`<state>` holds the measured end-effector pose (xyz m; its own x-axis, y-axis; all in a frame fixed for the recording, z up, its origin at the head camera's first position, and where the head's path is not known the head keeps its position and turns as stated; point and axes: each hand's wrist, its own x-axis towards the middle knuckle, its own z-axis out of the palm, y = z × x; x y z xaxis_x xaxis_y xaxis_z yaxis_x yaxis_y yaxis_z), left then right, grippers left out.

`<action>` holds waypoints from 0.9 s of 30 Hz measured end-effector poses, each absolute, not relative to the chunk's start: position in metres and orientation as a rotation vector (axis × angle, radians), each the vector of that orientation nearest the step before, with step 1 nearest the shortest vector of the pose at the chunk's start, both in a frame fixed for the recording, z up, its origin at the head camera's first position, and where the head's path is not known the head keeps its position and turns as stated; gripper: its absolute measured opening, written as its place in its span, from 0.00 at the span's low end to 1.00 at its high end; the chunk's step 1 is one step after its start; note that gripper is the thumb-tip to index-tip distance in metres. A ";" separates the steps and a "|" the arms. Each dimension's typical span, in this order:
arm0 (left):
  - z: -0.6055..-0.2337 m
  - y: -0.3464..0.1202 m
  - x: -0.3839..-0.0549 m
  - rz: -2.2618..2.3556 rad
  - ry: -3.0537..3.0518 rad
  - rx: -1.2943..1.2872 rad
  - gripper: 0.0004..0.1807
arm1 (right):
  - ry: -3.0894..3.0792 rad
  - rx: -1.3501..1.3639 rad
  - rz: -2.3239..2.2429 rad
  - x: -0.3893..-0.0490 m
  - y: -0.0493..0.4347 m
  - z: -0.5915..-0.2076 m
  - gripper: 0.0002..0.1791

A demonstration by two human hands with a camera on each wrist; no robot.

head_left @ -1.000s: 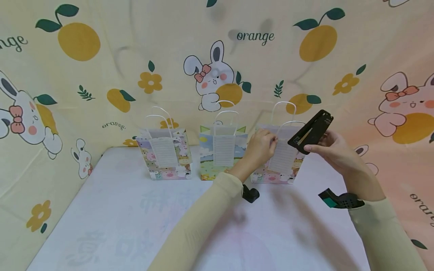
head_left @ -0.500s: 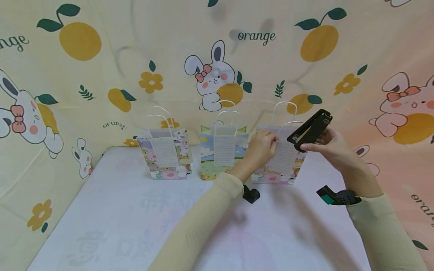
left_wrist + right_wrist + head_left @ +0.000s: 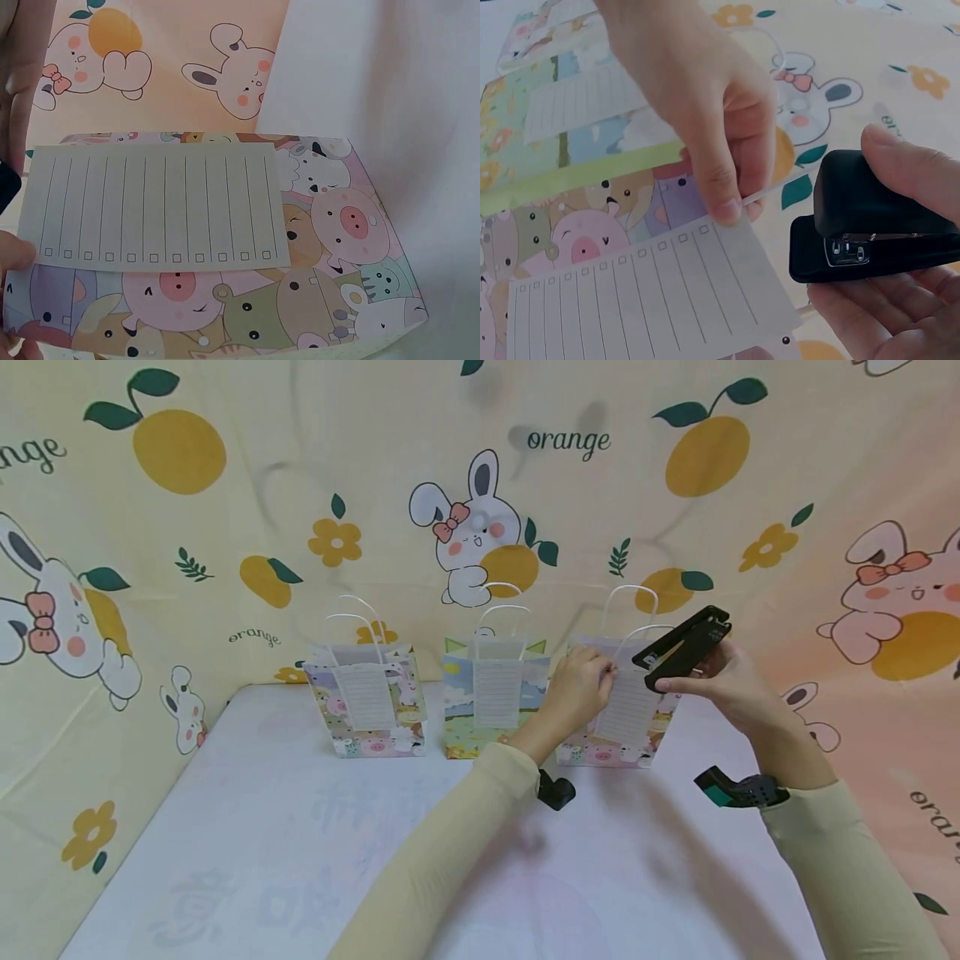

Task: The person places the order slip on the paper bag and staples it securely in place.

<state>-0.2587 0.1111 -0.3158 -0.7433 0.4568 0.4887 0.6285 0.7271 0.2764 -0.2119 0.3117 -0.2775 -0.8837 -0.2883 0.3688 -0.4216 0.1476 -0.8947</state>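
My left hand (image 3: 579, 687) pinches the top edge of a lined checklist slip (image 3: 652, 292) against the front of the right-hand paper gift bag (image 3: 360, 217), which is printed with cartoon animals. The thumb presses on the slip's corner in the right wrist view. A black stapler (image 3: 686, 647) is in my right hand (image 3: 738, 693), thumb on one arm and fingers under the other, its jaws apart. Its nose points left toward the bag's top edge, close to the white handle (image 3: 630, 597). In the right wrist view the stapler is a short way from the slip.
Two more gift bags stand to the left: one with a sky and meadow print (image 3: 457, 702), one with animals (image 3: 322, 702). Each carries a lined slip on its front. All are on a white table (image 3: 300, 843) before a rabbit-and-orange patterned backdrop (image 3: 285, 427).
My right hand has shifted slightly left with the stapler, which has tilted a little flatter toward the bag. The left hand keeps its hold on the slip.
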 end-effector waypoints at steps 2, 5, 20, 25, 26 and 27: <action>-0.316 0.111 -0.259 -0.610 -2.541 -0.837 0.13 | -2.335 0.680 1.793 -0.213 0.311 -0.278 0.32; -0.317 0.112 -0.260 -0.615 -2.537 -0.843 0.12 | -2.404 0.624 1.689 -0.214 0.309 -0.277 0.30; -0.321 0.111 -0.258 -0.623 -2.462 -0.829 0.11 | -2.568 0.543 1.295 -0.219 0.296 -0.282 0.33; -0.323 0.111 -0.259 -0.699 -2.414 -0.847 0.10 | -2.572 0.550 1.217 -0.221 0.295 -0.285 0.35; -0.323 0.112 -0.259 -0.720 -2.418 -0.853 0.10 | -2.572 0.557 1.213 -0.221 0.295 -0.285 0.36; -0.323 0.112 -0.259 -0.737 -2.425 -0.857 0.10 | -2.569 0.566 1.215 -0.222 0.295 -0.286 0.36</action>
<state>-0.2593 0.1116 -0.3232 -0.6987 0.4261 0.5746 0.6738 0.6618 0.3285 -0.2217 0.2949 -0.2856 -0.8953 -0.2400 0.3753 -0.4424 0.5786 -0.6852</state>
